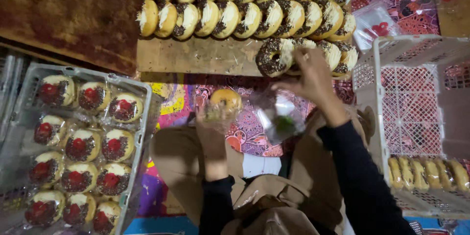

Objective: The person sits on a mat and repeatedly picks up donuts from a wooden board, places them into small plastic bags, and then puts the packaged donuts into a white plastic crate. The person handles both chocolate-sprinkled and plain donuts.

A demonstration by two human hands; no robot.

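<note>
- Left hand [211, 129] grips a clear plastic bag [219, 115] with a plain donut [225, 98] at its mouth; fingers closed on the film, the donut seemingly part-way in.
- Right hand [309, 74] reaches to the wooden board [196, 56], fingers pinched on a chocolate-sprinkled donut [274, 57] at the near end of the front row; a loose clear bag [281, 117] lies under that wrist.
- Hands are well apart, each on its own item.
- Board carries 2 further rows of topped donuts [235, 17] standing on edge, tightly packed.
- Grey crate [142, 117] on the left holds bagged donuts with red centres [81, 144]; white crate [372, 93] on the right holds a row of bagged long pastries [428, 172].
- Judgement: lift the sprinkled donut by its rim, not its topped face, to spare the sprinkles; keep the bag mouth wide and slide in flat.
</note>
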